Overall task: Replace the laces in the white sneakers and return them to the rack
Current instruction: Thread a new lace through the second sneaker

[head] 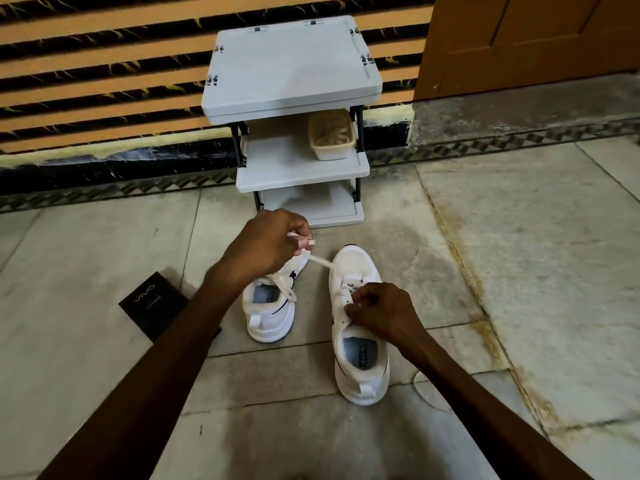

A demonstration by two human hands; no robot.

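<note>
Two white sneakers stand on the stone floor, toes toward the rack. My right hand (381, 310) sits on the tongue area of the right sneaker (360, 368), fingers pinching at its eyelets. A white lace (320, 260) runs taut from that shoe up to my left hand (273, 244), which pinches the lace end above the left sneaker (268, 317). The left sneaker's own lace hangs loose over its collar. The grey three-tier shoe rack (291, 64) stands against the wall just beyond the shoes.
A beige tub (332, 136) of laces sits on the rack's middle shelf. A black box (152, 303) lies on the floor left of the shoes, partly under my left forearm. A wooden door (526, 43) is at the back right.
</note>
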